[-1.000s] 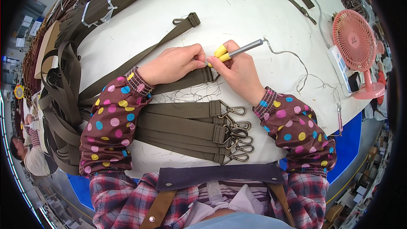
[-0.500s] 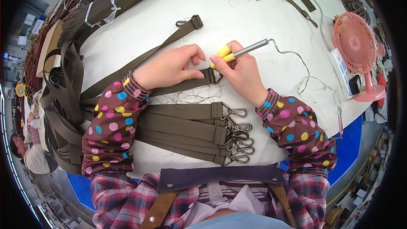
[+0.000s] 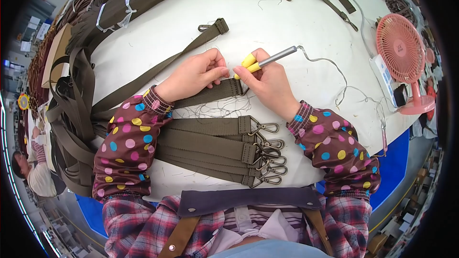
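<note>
Strap (image 3: 210, 95) lies just my side of the pen (image 3: 278, 56), long axis stretching leftward from it, nearer my left hand (image 3: 193, 74), whose hold I cannot tell, while my right hand (image 3: 267, 82) grasps the pen.

Strap near centre (image 3: 217, 94): matt woven cloth webbing, finely ribbed
Stacked straps, 7 o'clock (image 3: 205, 139): same dull webbing, stitched ends
Snap hooks, between 4 and 5 o'clock (image 3: 272, 179): smooth dark metal, bronze-like sheen
Pen tool, 1 o'clock (image 3: 281, 56): grey, smooth, lightly shining barrel; material unclear
Tabletop (image 3: 306, 16): smooth, matt, white
Fan, 2 o'clock (image 3: 399, 43): smooth pink plastic, slight gloss
Sleeve covers, between 8 and 9 and between 3 and 4 o'clock (image 3: 124, 150): slick, satiny cloth
Box, 10 o'clock (image 3: 54, 59): matt cardboard
Ties, between 10 and 11 o'clock (image 3: 127, 0): glossy, clear plastic
</note>
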`<state>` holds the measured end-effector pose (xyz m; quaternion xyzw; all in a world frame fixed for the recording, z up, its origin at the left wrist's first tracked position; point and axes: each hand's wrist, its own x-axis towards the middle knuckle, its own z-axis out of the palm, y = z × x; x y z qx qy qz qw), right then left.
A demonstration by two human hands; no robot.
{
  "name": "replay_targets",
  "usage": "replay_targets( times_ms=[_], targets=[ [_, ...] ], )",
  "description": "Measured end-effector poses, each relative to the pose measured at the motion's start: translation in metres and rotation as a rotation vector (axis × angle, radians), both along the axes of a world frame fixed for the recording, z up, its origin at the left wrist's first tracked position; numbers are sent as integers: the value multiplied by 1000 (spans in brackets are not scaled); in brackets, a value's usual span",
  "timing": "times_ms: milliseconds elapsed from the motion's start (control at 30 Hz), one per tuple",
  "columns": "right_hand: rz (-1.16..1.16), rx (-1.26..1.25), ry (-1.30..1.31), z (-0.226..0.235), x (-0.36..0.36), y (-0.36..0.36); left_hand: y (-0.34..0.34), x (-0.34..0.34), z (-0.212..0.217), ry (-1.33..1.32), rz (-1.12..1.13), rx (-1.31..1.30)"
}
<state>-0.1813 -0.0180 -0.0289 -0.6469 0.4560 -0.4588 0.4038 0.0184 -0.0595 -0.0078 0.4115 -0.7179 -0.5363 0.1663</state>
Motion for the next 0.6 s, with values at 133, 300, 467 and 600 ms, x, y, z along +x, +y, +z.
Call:
replay_targets(
  times_ms=[133, 300, 467, 600],
  targets=[
    [7, 0, 72, -2, -2, 1, 2, -3, -2, 26, 31, 40],
    [-4, -24, 89, -1, -2, 3, 3, -3, -3, 46, 32, 58],
    [4, -20, 115, 1, -1, 3, 4, -4, 0, 25, 46, 50],
    [4, -4, 145, 3, 0, 2, 2, -3, 0, 19, 38, 42]
  ],
)
